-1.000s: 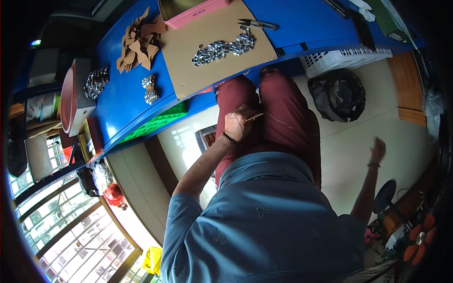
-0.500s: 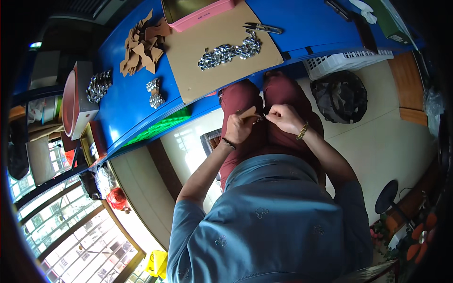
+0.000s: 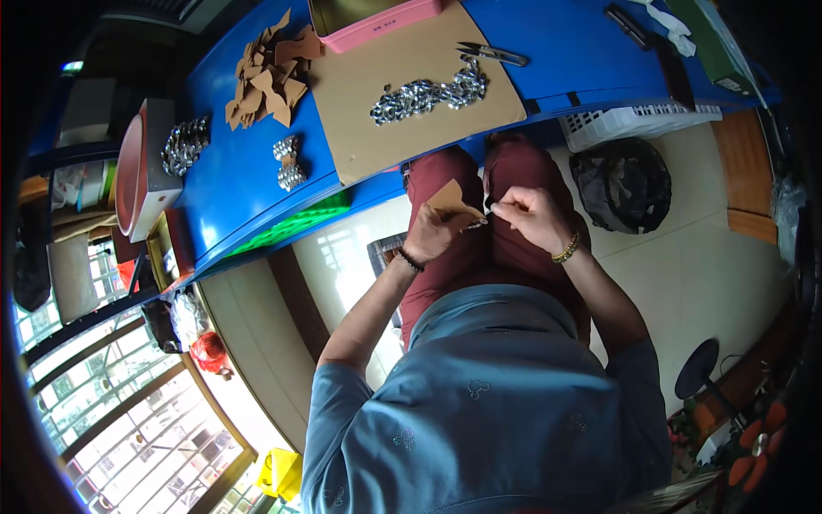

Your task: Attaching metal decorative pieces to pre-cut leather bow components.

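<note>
My left hand is closed on a tan bow-shaped card piece, held over my thighs. A short row of shiny silver beads shows along the piece's near edge. Just right of it, my right hand has its fingertips pinched together, close to the piece's tip. Whatever lies in that pinch is too small to make out. On the table ahead, a heap of silver chain rests on a brown board, with black-and-silver thread snips beyond it.
On the blue table lie a pile of tan cut pieces, a silver-decorated bow piece and more silver pieces. A pink tin stands at the back. Right of my knees are a white basket and a black-lined bin.
The card piece in my left hand has turned so that more of its flat face shows. My right hand has drawn slightly right, away from it. The whole view has shifted a little.
</note>
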Demonstrator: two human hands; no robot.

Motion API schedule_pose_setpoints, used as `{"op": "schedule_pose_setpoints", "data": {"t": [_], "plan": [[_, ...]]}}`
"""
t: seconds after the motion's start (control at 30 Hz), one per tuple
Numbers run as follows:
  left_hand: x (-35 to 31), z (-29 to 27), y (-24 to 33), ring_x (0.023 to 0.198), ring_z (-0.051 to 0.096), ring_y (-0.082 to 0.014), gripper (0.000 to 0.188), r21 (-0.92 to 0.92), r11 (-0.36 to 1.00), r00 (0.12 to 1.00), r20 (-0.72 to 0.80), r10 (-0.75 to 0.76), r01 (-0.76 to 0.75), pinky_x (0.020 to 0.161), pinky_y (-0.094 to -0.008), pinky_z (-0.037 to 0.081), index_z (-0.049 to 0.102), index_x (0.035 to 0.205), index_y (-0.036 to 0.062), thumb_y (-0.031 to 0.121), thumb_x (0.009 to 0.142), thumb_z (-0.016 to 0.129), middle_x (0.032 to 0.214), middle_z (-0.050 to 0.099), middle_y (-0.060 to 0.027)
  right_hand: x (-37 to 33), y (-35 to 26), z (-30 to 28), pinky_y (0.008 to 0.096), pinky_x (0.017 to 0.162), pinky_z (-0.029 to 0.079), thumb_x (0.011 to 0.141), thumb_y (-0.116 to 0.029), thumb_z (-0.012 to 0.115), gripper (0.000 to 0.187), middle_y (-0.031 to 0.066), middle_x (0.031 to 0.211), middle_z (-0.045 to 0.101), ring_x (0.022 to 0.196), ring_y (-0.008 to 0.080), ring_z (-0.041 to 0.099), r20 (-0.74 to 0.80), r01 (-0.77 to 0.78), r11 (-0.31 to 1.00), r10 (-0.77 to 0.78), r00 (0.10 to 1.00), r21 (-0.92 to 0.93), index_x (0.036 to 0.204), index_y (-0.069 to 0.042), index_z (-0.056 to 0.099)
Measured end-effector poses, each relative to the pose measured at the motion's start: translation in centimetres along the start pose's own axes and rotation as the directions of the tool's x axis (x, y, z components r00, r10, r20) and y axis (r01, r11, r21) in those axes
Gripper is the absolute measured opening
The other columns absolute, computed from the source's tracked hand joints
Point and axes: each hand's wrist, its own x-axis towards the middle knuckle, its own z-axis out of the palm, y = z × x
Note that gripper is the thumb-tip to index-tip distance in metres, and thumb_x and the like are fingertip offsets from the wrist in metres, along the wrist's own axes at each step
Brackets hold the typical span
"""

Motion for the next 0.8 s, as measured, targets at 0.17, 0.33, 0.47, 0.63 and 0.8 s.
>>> {"op": "schedule_pose_setpoints", "data": {"t": [0.17, 0.33, 0.47, 0.63, 0.8], "plan": [[-0.4, 0.3, 0.7, 0.079, 0.061, -0.0138, 0.016, -0.35, 0.918, 0.983, 0.065, -0.172, 0.184, 0.071, -0.0249, 0.048, 0.061, 0.093, -0.001, -0.004, 0.078, 0.055, 0.084, 0.064, -0.0085, -0.7, 0.2, 0.0, 0.019, 0.046, 0.035, 0.081, -0.012, 0.059, 0.018, -0.0034, 0.057, 0.051, 0.052, 0.0016, 0.044, -0.146, 0.084, 0.994, -0.072, 0.987, 0.075, 0.066, -0.002, 0.054], [-0.8, 1.0, 2.0, 0.081, 0.062, -0.0164, 0.018, -0.401, 0.895, 0.981, 0.073, -0.179, 0.193, 0.074, -0.0262, 0.049, 0.059, 0.095, -0.0022, -0.005, 0.077, 0.054, 0.086, 0.064, -0.0101, -1.0, 0.4, 0.0, 0.0187, 0.045, 0.034, 0.081, -0.011, 0.059, 0.019, -0.0035, 0.055, 0.05, 0.051, 0.0014, 0.043, -0.188, 0.072, 0.994, -0.056, 0.981, 0.077, 0.065, -0.003, 0.053], [-1.1, 0.9, 1.2, 0.072, 0.06, -0.0127, 0.017, -0.233, 0.966, 0.994, 0.016, -0.108, 0.109, 0.064, -0.0219, 0.048, 0.059, 0.094, -0.0019, -0.003, 0.079, 0.052, 0.085, 0.063, -0.0101, -1.3, 0.2, 0.1, 0.0186, 0.045, 0.034, 0.081, -0.011, 0.059, 0.019, -0.0036, 0.055, 0.05, 0.05, 0.0014, 0.043, -0.189, 0.073, 0.996, -0.061, 0.98, 0.058, 0.065, -0.003, 0.053], [-1.1, -0.2, 0.9, 0.054, 0.051, -0.0071, 0.016, -0.288, 0.893, 0.935, 0.188, -0.302, 0.346, 0.047, -0.0172, 0.04, 0.059, 0.093, -0.0012, 0.0, 0.079, 0.052, 0.082, 0.064, -0.0095, -1.7, -0.1, 0.0, 0.0219, 0.045, 0.034, 0.079, -0.011, 0.06, 0.013, -0.0003, 0.056, 0.054, 0.051, 0.0021, 0.041, -0.162, 0.023, 0.997, -0.011, 0.987, 0.071, 0.07, -0.001, 0.058], [-1.2, 0.7, 1.6, 0.044, 0.045, -0.0062, 0.012, -0.234, 0.916, 0.945, 0.107, -0.31, 0.327, 0.04, -0.0187, 0.034, 0.062, 0.085, -0.0019, 0.004, 0.079, 0.054, 0.062, 0.057, -0.0044, -1.8, -0.6, 0.6, 0.0202, 0.046, 0.034, 0.08, -0.01, 0.06, 0.012, -0.0021, 0.055, 0.051, 0.05, 0.002, 0.042, -0.246, 0.153, 0.988, -0.155, 0.957, -0.028, 0.072, -0.001, 0.058]]}}
